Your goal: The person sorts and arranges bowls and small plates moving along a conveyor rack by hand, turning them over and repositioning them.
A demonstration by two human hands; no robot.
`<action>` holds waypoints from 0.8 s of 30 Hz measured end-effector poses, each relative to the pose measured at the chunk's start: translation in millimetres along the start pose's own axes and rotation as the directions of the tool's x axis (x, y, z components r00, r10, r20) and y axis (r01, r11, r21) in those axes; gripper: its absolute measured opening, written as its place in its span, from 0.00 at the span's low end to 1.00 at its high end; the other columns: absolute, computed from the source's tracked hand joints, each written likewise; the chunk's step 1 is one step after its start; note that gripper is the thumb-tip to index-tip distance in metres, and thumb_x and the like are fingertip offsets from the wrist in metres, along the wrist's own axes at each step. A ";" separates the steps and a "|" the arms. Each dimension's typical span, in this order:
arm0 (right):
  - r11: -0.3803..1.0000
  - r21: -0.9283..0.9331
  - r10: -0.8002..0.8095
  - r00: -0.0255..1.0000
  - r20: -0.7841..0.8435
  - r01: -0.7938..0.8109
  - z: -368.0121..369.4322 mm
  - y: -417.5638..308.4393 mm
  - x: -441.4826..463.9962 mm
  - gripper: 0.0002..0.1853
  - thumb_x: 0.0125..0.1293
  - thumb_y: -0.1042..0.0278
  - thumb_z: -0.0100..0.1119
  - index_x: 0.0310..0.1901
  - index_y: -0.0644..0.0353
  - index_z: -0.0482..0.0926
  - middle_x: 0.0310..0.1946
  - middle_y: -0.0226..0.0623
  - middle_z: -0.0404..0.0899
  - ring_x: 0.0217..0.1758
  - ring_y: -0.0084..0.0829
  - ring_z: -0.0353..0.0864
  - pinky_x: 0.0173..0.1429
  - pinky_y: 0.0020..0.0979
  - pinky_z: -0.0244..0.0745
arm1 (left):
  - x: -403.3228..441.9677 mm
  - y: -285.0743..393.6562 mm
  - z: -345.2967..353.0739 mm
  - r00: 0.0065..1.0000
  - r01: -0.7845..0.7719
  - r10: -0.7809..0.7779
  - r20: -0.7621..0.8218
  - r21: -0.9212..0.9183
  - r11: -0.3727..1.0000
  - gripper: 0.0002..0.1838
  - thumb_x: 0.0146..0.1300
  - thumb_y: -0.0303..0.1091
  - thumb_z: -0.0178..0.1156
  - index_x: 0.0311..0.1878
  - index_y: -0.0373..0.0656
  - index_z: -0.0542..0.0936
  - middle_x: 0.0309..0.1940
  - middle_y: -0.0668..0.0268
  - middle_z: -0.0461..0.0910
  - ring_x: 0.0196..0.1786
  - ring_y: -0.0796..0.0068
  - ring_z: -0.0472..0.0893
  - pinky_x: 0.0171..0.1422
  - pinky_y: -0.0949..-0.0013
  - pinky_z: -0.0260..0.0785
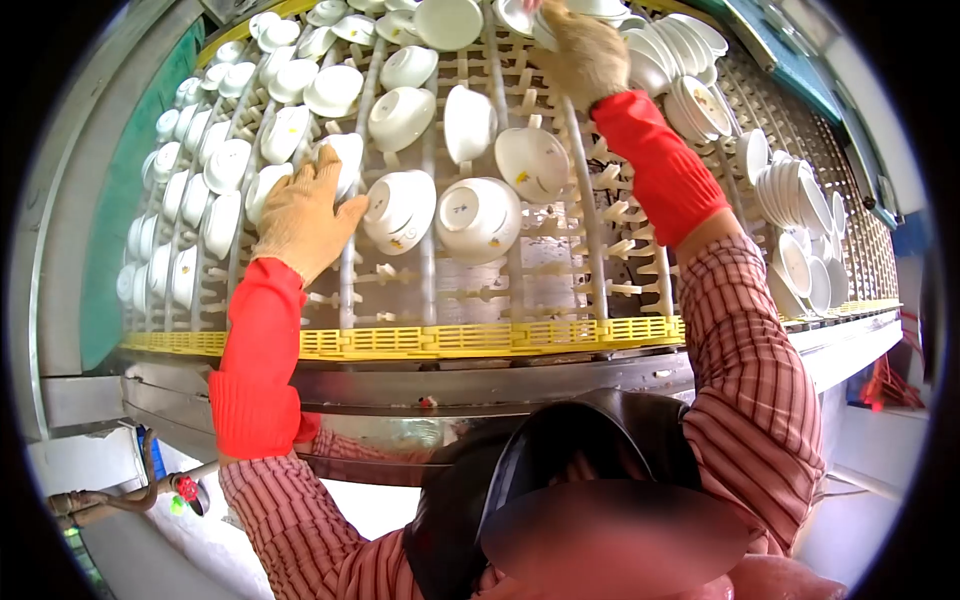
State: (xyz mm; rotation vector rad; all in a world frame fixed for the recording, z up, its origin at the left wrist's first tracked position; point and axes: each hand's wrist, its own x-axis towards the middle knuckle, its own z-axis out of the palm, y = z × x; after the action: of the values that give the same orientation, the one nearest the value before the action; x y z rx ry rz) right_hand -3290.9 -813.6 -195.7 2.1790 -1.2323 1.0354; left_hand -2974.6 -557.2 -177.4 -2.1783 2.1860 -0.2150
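Observation:
My left hand point(303, 213), in a tan glove with a red cuff, has its fingers spread against a white bowl point(347, 160) on the pegged conveyor. Two more bowls lie just right of it, one a tilted bowl point(399, 212), the other showing its round base point(478, 220). At the top, my right hand point(588, 55) reaches among bowls beside a stack of white dishes point(655, 50). Its fingers are blurred and partly out of sight, so what they hold is unclear.
Rows of small white bowls point(228, 166) fill the conveyor's left side. Stacked plates point(797, 195) stand on the right. A yellow edge strip point(430, 341) and a metal ledge point(450, 388) run along the near side. Green panels flank the conveyor.

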 end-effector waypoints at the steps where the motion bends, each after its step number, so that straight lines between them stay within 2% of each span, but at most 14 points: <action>1: 0.994 -0.049 0.101 0.986 0.130 -0.095 -11.5 18.1 -4.2 0.35 0.60 0.50 0.78 0.64 0.61 0.81 0.43 0.49 0.92 0.48 0.53 0.93 0.49 0.52 0.86 | -0.4 10.3 -17.1 0.992 0.041 -0.043 0.121 0.021 0.999 0.37 0.76 0.51 0.64 0.81 0.40 0.70 0.69 0.42 0.82 0.70 0.38 0.82 0.79 0.50 0.71; 2: 0.977 -0.109 0.207 0.946 0.250 -0.186 -23.6 36.9 -8.3 0.38 0.59 0.50 0.80 0.66 0.62 0.79 0.44 0.50 0.92 0.49 0.53 0.93 0.51 0.51 0.86 | -0.8 21.1 -29.9 0.967 0.078 -0.088 0.238 0.051 0.996 0.38 0.76 0.50 0.64 0.83 0.41 0.70 0.72 0.41 0.81 0.73 0.35 0.79 0.81 0.50 0.70; 3: 0.979 -0.070 0.203 0.959 0.199 -0.193 -29.9 65.2 -18.3 0.36 0.64 0.46 0.76 0.67 0.61 0.79 0.50 0.53 0.92 0.53 0.53 0.93 0.56 0.51 0.87 | -2.0 30.7 -36.1 0.977 0.047 -0.050 0.206 0.021 0.999 0.33 0.76 0.46 0.65 0.77 0.37 0.76 0.70 0.42 0.82 0.70 0.35 0.81 0.79 0.50 0.72; 4: 0.979 -0.034 0.204 0.969 0.143 -0.201 -34.4 86.9 -25.4 0.35 0.70 0.43 0.73 0.68 0.60 0.79 0.55 0.56 0.91 0.57 0.53 0.93 0.62 0.51 0.88 | -1.8 36.6 -31.9 0.996 -0.083 0.084 0.013 -0.046 0.995 0.31 0.76 0.48 0.65 0.74 0.37 0.78 0.67 0.43 0.83 0.68 0.38 0.82 0.78 0.49 0.72; 6: 0.969 -0.002 0.243 0.953 0.182 -0.246 -46.0 98.6 -24.2 0.38 0.68 0.40 0.75 0.69 0.60 0.79 0.58 0.52 0.91 0.59 0.53 0.92 0.64 0.51 0.87 | 7.1 44.2 -19.2 0.871 -0.374 0.315 -0.378 -0.092 0.923 0.28 0.75 0.52 0.66 0.66 0.38 0.83 0.60 0.46 0.84 0.65 0.43 0.83 0.76 0.48 0.73; 7: 0.971 0.020 0.230 0.958 0.173 -0.236 -46.8 99.3 -25.7 0.38 0.68 0.40 0.75 0.69 0.60 0.78 0.59 0.51 0.91 0.60 0.53 0.92 0.65 0.51 0.87 | 11.7 58.7 -32.5 0.816 -0.459 0.397 -0.421 -0.053 0.887 0.28 0.75 0.53 0.66 0.65 0.38 0.84 0.61 0.48 0.84 0.65 0.44 0.83 0.77 0.47 0.72; 9: 0.965 0.053 0.247 0.956 0.162 -0.258 -42.5 102.9 -31.0 0.41 0.67 0.37 0.75 0.71 0.59 0.77 0.61 0.48 0.91 0.60 0.54 0.92 0.66 0.52 0.86 | 16.2 103.3 -60.3 0.686 -0.608 0.538 -0.489 0.019 0.793 0.27 0.75 0.53 0.66 0.62 0.39 0.86 0.62 0.50 0.84 0.67 0.45 0.81 0.80 0.46 0.69; 12: 0.875 0.121 0.453 0.881 0.134 -0.468 -58.3 81.7 -17.2 0.41 0.57 0.51 0.82 0.68 0.64 0.78 0.44 0.50 0.91 0.50 0.53 0.93 0.52 0.49 0.87 | 23.4 119.5 -41.4 0.706 -0.671 0.626 -0.332 -0.029 0.741 0.32 0.76 0.54 0.67 0.68 0.35 0.84 0.68 0.44 0.83 0.72 0.41 0.80 0.85 0.41 0.63; 13: 0.876 0.128 0.455 0.885 0.100 -0.465 -53.4 84.3 -15.6 0.43 0.56 0.51 0.82 0.69 0.64 0.77 0.45 0.50 0.92 0.50 0.51 0.93 0.53 0.48 0.87 | 25.5 114.3 -30.0 0.763 -0.627 0.579 -0.287 -0.113 0.771 0.30 0.76 0.54 0.68 0.68 0.39 0.85 0.66 0.47 0.84 0.73 0.42 0.80 0.85 0.44 0.63; 16: 0.864 0.083 0.461 0.846 0.269 -0.497 -69.5 87.1 -0.6 0.47 0.58 0.48 0.82 0.75 0.64 0.74 0.46 0.52 0.92 0.50 0.50 0.94 0.53 0.49 0.87 | 30.9 84.8 1.8 0.825 -0.554 0.494 -0.273 -0.223 0.802 0.30 0.78 0.57 0.65 0.68 0.42 0.86 0.62 0.49 0.87 0.70 0.44 0.81 0.84 0.44 0.64; 17: 0.867 -0.220 0.498 0.770 0.400 -0.446 -63.9 94.6 15.3 0.61 0.58 0.41 0.81 0.86 0.63 0.59 0.49 0.50 0.92 0.53 0.52 0.93 0.55 0.50 0.87 | 30.9 83.3 -4.7 0.841 -0.533 0.491 -0.226 -0.201 0.821 0.31 0.81 0.62 0.60 0.67 0.43 0.87 0.57 0.49 0.89 0.65 0.43 0.83 0.78 0.46 0.69; 19: 0.926 -0.123 0.377 0.894 0.242 -0.357 -6.8 133.3 3.2 0.50 0.64 0.36 0.76 0.79 0.59 0.70 0.57 0.50 0.91 0.58 0.53 0.92 0.63 0.50 0.86 | 32.5 80.5 -6.0 0.936 -0.352 0.334 -0.111 -0.280 0.893 0.31 0.82 0.62 0.59 0.65 0.41 0.87 0.56 0.47 0.89 0.63 0.41 0.83 0.74 0.45 0.72; 21: 0.930 -0.087 0.363 0.854 0.374 -0.357 -12.1 144.1 8.4 0.48 0.69 0.30 0.72 0.81 0.54 0.72 0.68 0.49 0.86 0.64 0.52 0.91 0.70 0.49 0.85 | 37.0 74.6 3.5 0.975 -0.219 0.201 -0.093 -0.276 0.936 0.28 0.81 0.56 0.63 0.62 0.39 0.87 0.54 0.45 0.89 0.58 0.38 0.84 0.66 0.46 0.77; 24: 0.904 -0.005 0.352 0.737 0.578 -0.428 -49.4 138.5 -2.6 0.48 0.69 0.28 0.71 0.80 0.55 0.74 0.71 0.50 0.84 0.64 0.52 0.90 0.71 0.48 0.85 | 34.0 75.9 14.3 0.946 -0.289 0.232 -0.228 -0.262 0.921 0.24 0.79 0.51 0.65 0.60 0.38 0.86 0.52 0.47 0.89 0.55 0.39 0.85 0.63 0.45 0.77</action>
State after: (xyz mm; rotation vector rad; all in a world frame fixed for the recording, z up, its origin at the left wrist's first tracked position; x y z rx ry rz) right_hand -3430.2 -850.3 -165.9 2.4894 -2.0187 0.6142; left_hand -3048.3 -592.2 -199.4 -2.0346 2.7487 -0.0979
